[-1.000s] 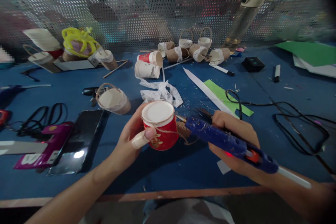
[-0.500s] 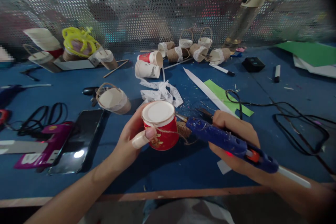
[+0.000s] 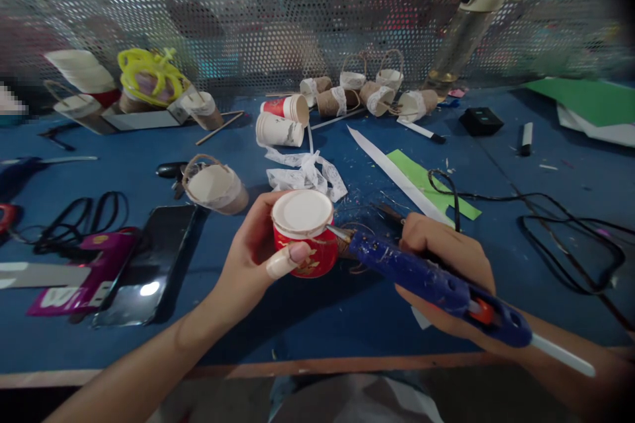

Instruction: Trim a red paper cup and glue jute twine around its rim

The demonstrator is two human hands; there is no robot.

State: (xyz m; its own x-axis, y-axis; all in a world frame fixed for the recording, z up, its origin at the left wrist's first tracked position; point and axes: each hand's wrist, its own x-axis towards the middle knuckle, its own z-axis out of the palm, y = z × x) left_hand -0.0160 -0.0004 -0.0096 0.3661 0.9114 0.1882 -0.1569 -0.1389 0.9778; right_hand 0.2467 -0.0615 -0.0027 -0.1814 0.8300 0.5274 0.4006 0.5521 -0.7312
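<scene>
My left hand is wrapped round a red paper cup, turned upside down with its white base on top. Twine runs round the cup just below that base. In my right hand is a blue hot glue gun, a white glue stick poking from its rear. The gun's metal nozzle meets the cup's right side near the upper rim; whether it touches is hard to tell. Behind the cup, a twine ball is mostly hidden. White lace ribbon lies beyond it.
Several small twine-wrapped buckets stand and lie at the back by a perforated metal screen. Left are a phone, a purple-handled tool and a lace-trimmed bucket. A black cord loops at right, near green paper.
The cup has turned slightly and shifted a little right and up in my left hand, and the twine now sits close under the base. The glue gun's nozzle has come against the cup's edge.
</scene>
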